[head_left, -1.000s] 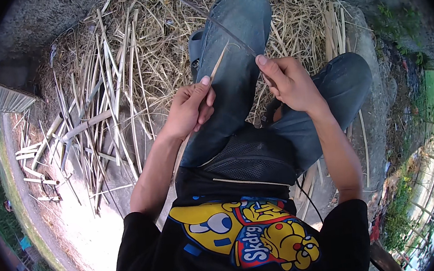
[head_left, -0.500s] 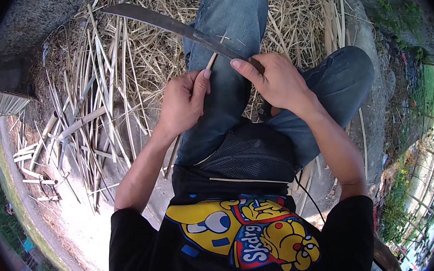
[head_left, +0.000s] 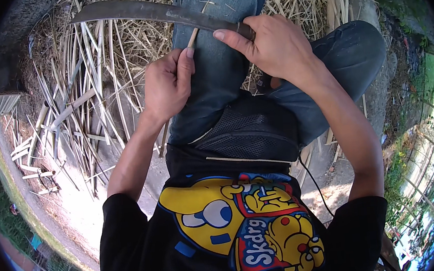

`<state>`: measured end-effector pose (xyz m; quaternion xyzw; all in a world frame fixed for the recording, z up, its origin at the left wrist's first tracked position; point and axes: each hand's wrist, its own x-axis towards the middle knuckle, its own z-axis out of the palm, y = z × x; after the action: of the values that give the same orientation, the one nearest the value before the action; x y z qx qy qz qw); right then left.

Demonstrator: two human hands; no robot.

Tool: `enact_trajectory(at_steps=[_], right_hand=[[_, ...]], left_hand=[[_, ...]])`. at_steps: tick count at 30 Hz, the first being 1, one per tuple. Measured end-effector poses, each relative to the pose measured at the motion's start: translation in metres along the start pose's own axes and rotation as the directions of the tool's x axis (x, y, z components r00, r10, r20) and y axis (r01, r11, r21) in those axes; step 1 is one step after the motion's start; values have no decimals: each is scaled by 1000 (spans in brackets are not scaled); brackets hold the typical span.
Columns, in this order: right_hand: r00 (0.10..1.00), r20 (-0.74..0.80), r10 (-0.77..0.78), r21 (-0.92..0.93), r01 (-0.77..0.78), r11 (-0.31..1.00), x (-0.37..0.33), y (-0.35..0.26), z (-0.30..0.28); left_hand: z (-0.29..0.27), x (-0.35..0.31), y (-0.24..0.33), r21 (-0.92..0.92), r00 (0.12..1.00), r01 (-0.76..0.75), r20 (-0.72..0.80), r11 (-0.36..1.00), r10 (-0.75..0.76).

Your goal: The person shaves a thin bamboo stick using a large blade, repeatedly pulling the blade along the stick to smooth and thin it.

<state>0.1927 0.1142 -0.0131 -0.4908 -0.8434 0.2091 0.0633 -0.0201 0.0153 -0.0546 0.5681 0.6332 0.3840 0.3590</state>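
Observation:
A long curved machete [head_left: 147, 10] with a dark blade lies across the view above my thigh, its tip toward the far left. My right hand [head_left: 276, 46] is wrapped round its handle, the thumb pressed along the near end of the blade. My left hand [head_left: 169, 82] pinches a thin bamboo stick [head_left: 193, 36] between thumb and fingers. The stick points away from me and passes beneath the blade, its far end showing beyond it. Both hands are above my jeans-covered leg [head_left: 215, 67].
Long split bamboo strips [head_left: 99, 79] lie heaped on the ground at the left, with short bamboo pieces [head_left: 37, 171] beyond them. Shavings [head_left: 295, 2] cover the ground around my knee. A black mesh bag [head_left: 248, 132] rests at my waist, and a cable [head_left: 313, 181] hangs beside it.
Both hands have shifted apart and away from me, the left one leftward. The machete has turned flatter, its tip farther left, and more of its blade's side shows.

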Motion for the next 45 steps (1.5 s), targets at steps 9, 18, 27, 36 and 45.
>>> enact_trajectory(at_steps=[9,18,27,36,45], right_hand=[[997,70,27,247,-44,968,-2,13,-15],[970,231,78,614,-207,762,-8,-4,-3],[991,136,-1,387,-52,920,-15,-19,-4],[998,66,-20,398,-8,917,-23,-12,-8],[1000,18,-17,280,11,960,-16,-10,-1]], left_hand=[[-37,-86,-61,-147,964,155,-194,977,-182],[-32,-43,-43,-316,985,116,-86,942,-150],[-13,-14,-17,-311,992,93,-50,946,-114],[-14,6,-1,-164,986,163,1,973,-166],[-15,17,12,-469,943,316,251,825,-219]])
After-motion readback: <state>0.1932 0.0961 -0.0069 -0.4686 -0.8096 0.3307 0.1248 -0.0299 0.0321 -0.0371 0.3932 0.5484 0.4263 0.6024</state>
